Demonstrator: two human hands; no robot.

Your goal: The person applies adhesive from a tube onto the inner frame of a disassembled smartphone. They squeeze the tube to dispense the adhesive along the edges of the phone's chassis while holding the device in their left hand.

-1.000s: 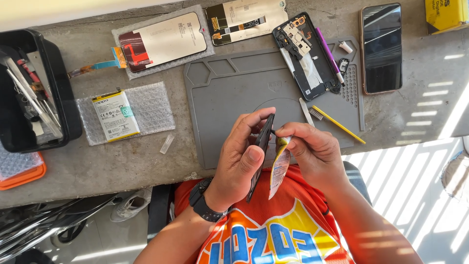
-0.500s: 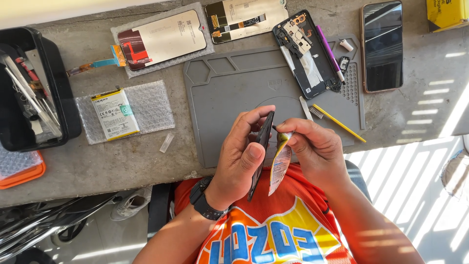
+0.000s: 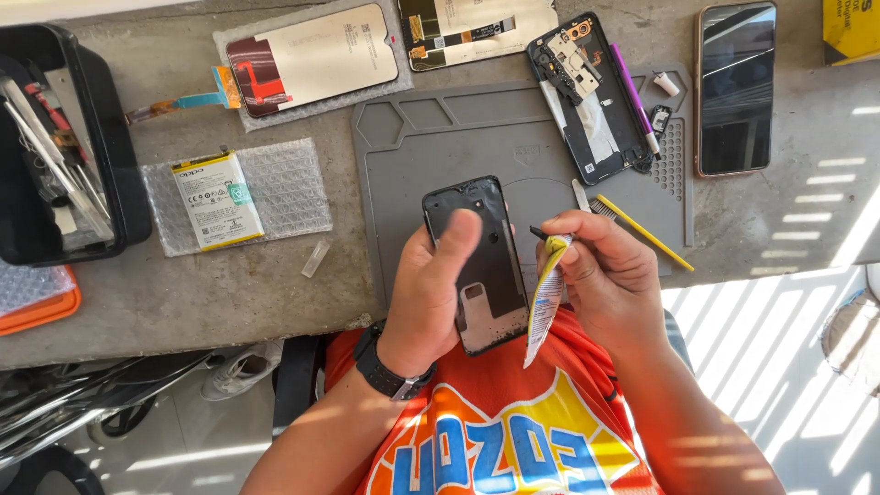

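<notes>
My left hand grips a black phone back frame, held flat toward the camera with the thumb across its upper part. My right hand pinches a small yellow-capped glue tube with a flattened silver body, its dark nozzle pointing at the frame's right edge. Both hands hover over the near edge of a grey silicone work mat on the concrete bench. A black watch sits on my left wrist.
On the mat lie a dismantled phone body, a purple pen-like tool and a yellow tool. Behind are a screen panel on bubble wrap, an intact phone, a battery on bubble wrap and a black tool tray.
My left hand has turned the phone frame from edge-on to face up toward the camera. The right hand with the tube has stayed beside it.
</notes>
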